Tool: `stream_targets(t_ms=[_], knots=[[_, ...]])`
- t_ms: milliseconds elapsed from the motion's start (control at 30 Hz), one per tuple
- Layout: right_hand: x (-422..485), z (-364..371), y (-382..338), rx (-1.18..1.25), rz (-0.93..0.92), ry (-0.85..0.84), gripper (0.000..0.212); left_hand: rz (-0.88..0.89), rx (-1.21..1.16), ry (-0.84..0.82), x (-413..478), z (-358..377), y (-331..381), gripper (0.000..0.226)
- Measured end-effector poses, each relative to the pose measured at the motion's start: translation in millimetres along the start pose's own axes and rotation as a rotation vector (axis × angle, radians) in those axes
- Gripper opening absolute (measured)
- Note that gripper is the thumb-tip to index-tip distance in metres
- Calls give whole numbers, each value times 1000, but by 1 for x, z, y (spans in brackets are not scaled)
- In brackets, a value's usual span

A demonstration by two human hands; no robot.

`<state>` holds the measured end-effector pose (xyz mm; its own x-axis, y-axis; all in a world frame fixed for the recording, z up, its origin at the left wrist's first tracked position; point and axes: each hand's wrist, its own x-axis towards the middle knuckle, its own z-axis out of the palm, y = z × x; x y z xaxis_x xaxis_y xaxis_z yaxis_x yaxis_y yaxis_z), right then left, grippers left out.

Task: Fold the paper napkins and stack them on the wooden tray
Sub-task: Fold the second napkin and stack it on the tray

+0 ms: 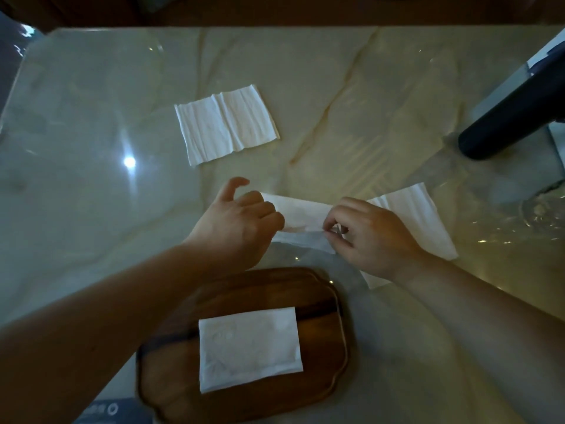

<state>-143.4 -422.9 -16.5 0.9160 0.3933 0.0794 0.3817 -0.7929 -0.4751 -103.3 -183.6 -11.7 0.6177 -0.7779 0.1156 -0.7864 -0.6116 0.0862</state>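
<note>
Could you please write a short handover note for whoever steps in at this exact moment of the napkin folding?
Left hand: holds the left end of the napkin being folded, just above the marble table.
Right hand: fingers pinch the same napkin's right end at the fold.
Done: one folded napkin lies flat on the wooden tray, nearest the person.
Left: finish this fold and stack it on the tray. Then the flat napkin under the right hand, and the unfolded napkin farther back on the table.
A dark object stands at the right edge, clear of the work.
</note>
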Motion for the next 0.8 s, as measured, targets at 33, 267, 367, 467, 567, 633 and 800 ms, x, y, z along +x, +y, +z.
stream_targets(t_ms=[33,267,367,467,567,633,800], knots=[[-1,2,1,-4,0,-21,6,3,-4,-39,-2,2,1,12],[8,1,15,154,203,60,13,-221,-202,-35,14,7,-12,19],[23,3,26,108,319,54,15,-352,-207,-42,29,17,-23,23],[37,6,30,43,361,-88,23,-373,-182,-172,40,26,-28,38],[49,7,25,17,331,-150,16,-352,-164,-172,42,29,-32,28],[56,8,20,32,313,-145,12,-366,-176,-147,38,28,-34,19],[66,14,11,84,271,-98,8,-434,-284,-110,24,23,-42,5]])
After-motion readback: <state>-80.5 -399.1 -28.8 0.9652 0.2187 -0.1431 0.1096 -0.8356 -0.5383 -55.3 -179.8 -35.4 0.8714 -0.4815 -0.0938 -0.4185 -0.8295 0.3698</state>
